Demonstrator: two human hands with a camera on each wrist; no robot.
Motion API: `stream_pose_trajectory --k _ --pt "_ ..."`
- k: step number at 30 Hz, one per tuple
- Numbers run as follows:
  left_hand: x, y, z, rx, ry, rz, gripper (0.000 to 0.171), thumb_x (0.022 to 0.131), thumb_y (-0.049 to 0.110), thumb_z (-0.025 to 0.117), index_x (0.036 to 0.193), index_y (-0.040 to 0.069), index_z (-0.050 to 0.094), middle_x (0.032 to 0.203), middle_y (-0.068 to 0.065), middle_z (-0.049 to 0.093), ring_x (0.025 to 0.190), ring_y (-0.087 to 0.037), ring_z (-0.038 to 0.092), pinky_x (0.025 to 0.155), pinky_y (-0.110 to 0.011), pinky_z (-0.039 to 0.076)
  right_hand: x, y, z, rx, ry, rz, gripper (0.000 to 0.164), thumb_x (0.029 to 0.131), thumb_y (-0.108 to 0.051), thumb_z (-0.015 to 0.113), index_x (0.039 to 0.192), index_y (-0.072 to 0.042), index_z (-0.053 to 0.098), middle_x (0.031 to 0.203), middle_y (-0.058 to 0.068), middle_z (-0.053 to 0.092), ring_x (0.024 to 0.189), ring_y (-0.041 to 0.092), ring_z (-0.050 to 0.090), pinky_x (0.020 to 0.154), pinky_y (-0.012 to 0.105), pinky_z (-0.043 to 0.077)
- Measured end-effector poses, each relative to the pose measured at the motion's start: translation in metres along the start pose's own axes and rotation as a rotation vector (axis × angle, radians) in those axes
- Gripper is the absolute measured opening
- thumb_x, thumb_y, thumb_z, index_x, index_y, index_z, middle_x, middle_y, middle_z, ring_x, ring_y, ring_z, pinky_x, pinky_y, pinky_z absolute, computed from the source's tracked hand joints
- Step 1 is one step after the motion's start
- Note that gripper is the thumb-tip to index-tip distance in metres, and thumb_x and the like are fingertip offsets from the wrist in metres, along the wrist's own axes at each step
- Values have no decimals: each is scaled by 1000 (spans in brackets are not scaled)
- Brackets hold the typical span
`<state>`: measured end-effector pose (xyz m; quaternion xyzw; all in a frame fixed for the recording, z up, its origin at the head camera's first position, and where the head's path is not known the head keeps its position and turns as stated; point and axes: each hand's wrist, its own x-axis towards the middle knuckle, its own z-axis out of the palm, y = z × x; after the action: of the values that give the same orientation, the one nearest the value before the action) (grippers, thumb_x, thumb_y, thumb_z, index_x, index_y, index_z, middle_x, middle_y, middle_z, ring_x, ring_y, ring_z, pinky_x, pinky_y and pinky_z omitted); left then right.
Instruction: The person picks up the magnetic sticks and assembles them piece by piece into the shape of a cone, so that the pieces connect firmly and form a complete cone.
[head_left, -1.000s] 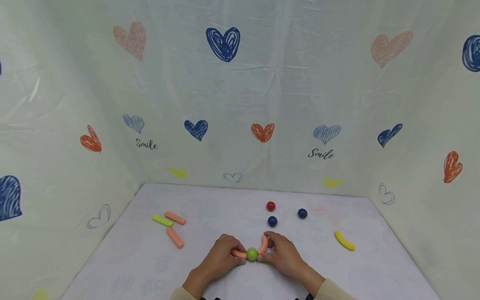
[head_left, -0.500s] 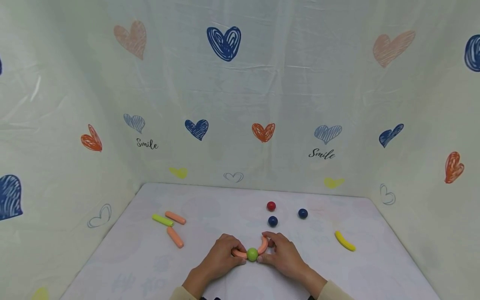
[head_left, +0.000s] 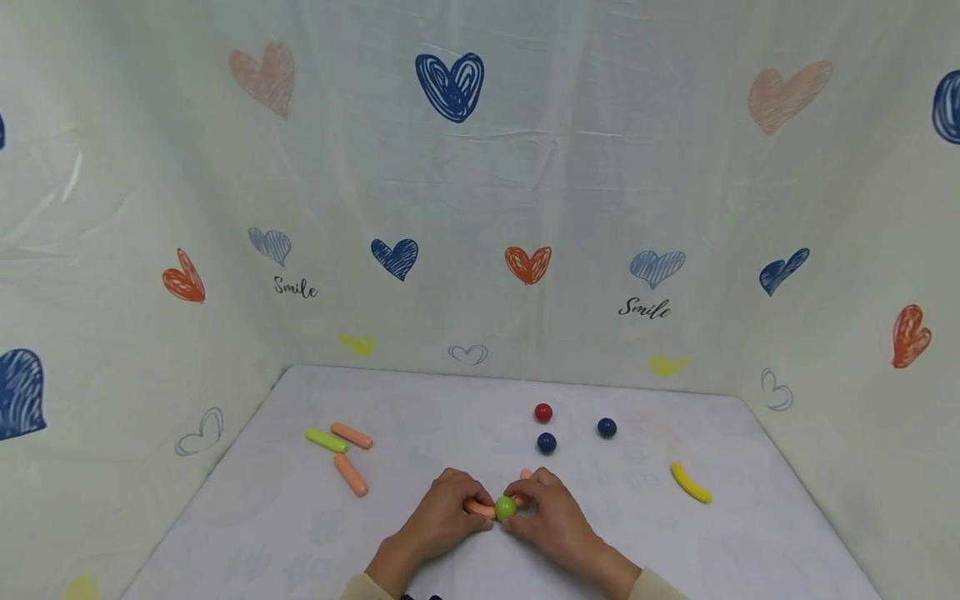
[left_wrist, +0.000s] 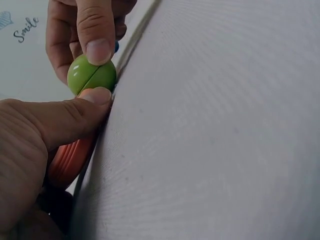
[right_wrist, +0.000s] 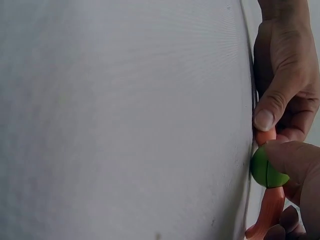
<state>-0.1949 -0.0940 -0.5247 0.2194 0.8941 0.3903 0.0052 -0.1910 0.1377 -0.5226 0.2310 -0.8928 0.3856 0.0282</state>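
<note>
In the head view my left hand (head_left: 450, 507) pinches an orange-pink rod (head_left: 481, 509), thumb on the near side. A glossy green ball (head_left: 506, 507) touches that rod's right end. My right hand (head_left: 553, 523) pinches the ball between thumb and fingers; the left wrist view shows its thumb on the green ball (left_wrist: 85, 75). From the ball's other side runs a curved orange-pink rod (right_wrist: 272, 207), mostly behind my right fingers in the head view. Fine ridges show on the left rod (left_wrist: 72, 160). The ball and both rods form one joined row at the table's surface.
Two orange-pink rods (head_left: 351, 475) and a lime rod (head_left: 326, 440) lie at left. Farther back are a red ball (head_left: 543, 412) and two dark blue balls (head_left: 547, 443). A curved yellow rod (head_left: 692, 483) lies at right on the white table (head_left: 420, 417).
My right hand has shifted left, from the curved orange-pink rod onto the green ball. The left hand keeps its hold on the other rod. The loose pieces stay put.
</note>
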Motion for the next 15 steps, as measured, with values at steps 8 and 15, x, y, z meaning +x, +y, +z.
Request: stream_pose_trajectory --k 8,15 --pt "0 0 0 3 -2 3 15 85 27 90 94 26 79 90 21 66 99 -3 54 87 -29 49 0 1 0 -3 -29 50 33 83 -24 90 112 -20 75 94 -10 53 87 4 50 79 21 45" --pt "0 -1 0 -15 3 0 15 84 26 90 94 27 79 90 21 66 99 -3 54 86 -28 49 -1 4 -6 119 -13 157 44 90 -39 84 125 -14 73 99 -7 58 86 4 51 76 20 45"
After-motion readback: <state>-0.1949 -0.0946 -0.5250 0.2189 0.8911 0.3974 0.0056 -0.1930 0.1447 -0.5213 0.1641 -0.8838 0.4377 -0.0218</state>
